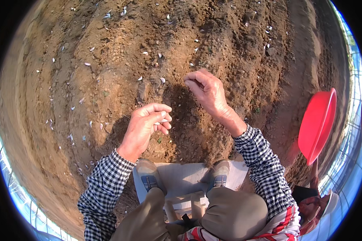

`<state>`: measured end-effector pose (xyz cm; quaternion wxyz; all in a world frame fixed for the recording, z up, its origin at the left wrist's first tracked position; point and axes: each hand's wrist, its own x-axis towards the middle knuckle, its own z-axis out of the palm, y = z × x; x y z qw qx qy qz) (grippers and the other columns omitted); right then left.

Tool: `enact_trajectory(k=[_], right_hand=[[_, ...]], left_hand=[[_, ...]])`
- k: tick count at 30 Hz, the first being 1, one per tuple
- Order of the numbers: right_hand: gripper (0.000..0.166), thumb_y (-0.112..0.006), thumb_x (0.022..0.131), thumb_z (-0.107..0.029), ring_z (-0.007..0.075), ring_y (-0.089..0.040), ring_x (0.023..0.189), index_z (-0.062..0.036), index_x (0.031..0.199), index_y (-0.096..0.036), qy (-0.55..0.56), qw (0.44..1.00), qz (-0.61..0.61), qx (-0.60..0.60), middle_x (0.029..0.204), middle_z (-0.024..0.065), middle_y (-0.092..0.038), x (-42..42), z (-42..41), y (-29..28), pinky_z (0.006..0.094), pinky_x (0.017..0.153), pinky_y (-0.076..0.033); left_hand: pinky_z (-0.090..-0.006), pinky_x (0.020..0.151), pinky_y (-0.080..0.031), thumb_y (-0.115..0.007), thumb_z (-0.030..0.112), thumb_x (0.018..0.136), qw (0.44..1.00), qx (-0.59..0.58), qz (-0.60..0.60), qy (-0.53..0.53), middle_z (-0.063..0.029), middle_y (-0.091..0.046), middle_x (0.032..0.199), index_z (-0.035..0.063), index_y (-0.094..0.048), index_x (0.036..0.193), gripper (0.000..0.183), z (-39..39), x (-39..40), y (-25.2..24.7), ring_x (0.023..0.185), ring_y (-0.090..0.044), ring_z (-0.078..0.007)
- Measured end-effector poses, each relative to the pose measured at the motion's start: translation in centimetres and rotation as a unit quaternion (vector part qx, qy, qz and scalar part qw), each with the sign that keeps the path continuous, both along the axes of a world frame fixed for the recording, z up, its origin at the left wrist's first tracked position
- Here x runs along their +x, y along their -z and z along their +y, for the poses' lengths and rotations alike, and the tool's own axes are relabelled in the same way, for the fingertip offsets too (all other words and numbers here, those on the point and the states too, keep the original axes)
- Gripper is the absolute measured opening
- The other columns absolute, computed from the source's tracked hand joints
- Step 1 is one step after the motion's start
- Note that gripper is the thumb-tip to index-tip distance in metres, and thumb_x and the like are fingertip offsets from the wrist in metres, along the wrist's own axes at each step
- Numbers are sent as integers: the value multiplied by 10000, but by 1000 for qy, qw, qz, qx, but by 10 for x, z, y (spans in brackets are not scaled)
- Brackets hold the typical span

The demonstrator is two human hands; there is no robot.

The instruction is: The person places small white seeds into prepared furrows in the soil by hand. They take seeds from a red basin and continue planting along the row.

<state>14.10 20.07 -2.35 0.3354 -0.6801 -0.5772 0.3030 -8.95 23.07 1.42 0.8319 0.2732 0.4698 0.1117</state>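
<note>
Above the soil, my left hand is curled with the palm turned partly inward. A whitish garlic clove shows between its thumb and fingers. My right hand is further out and to the right, its thumb and forefinger drawn together low over the ground. Whether anything sits inside that pinch is hidden. Just left of the right hand lies a garlic clove, with another clove beside it. One more clove rests beyond the right fingertips.
Several cloves lie scattered over the furrowed soil. My shoes stand on a pale board, with a wooden frame between my legs. At right, another person has an arm reaching to a tilted red plastic basin. Blue-white sheeting lines the rim.
</note>
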Motion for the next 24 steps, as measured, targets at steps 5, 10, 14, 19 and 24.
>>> enact_trajectory(k=[5,10,14,19,24], right_hand=[[146,-716,860,-183,310,-635,786,-60,938,-699,-77,991,-89,66,824,101,-630,-16,24,14,433,700,-519],[180,-734,820,-230,274,-618,851,-72,856,-657,-164,950,-253,74,833,73,-625,-36,45,35,414,764,-481],[131,-677,831,-185,266,-603,852,-70,870,-626,-194,933,-294,76,839,77,-612,-34,43,36,405,766,-466],[115,-640,786,-127,256,-625,859,-66,882,-660,-238,927,-278,81,856,80,-634,-30,41,37,405,757,-487],[157,-680,884,-67,270,-721,797,-7,1022,-727,-46,994,-39,96,890,170,-730,18,70,28,364,728,-603]], left_hand=[[-285,678,-539,-563,78,982,998,-55,-4,-8,-90,-671,920,-26,-649,1116,190,-24,-10,9,784,-649,-164],[-286,681,-535,-567,76,978,998,-66,17,8,-92,-670,919,-27,-647,1118,192,-29,-11,5,780,-648,-167],[-291,676,-537,-556,69,975,998,-59,21,-22,-96,-676,905,-26,-643,1111,187,-28,-20,5,777,-650,-169],[-300,671,-541,-547,65,977,997,-66,20,-27,-99,-677,905,-25,-641,1104,181,-30,-23,10,782,-651,-172],[-306,665,-540,-540,71,983,997,-55,25,-47,-99,-673,905,-20,-640,1102,180,-30,-39,9,782,-650,-177]])
